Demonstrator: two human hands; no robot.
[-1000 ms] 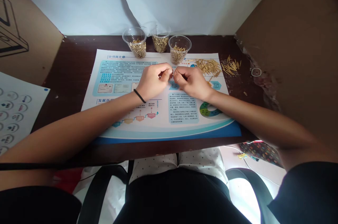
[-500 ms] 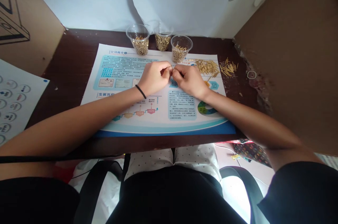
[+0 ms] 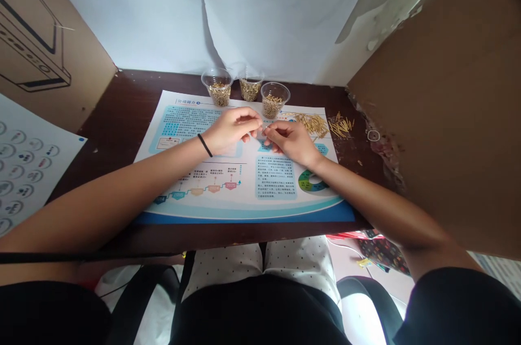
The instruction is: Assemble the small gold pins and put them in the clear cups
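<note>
Over the printed sheet, both hands meet with fingertips a small gap apart. My left hand, with a black band at the wrist, has its thumb and forefinger brought together; anything between them is too small to make out. A pinch also closes my right hand, and a tiny light speck shows at its fingertips, of a kind I cannot tell. Just beyond the hands stand a left cup, a middle cup and a right cup, all clear plastic with small gold metal pieces inside. A pile of slim gold pins lies beside my right hand.
A smaller pile of gold pins lies on the dark table further right, near a white ring. Cardboard walls the left and right sides. Another printed sheet is at the left.
My fingertips have drawn slightly apart, and the left fingers have loosened from a tighter curl. The view has tilted, so the table sits lower in the picture. Cups and piles look unmoved.
</note>
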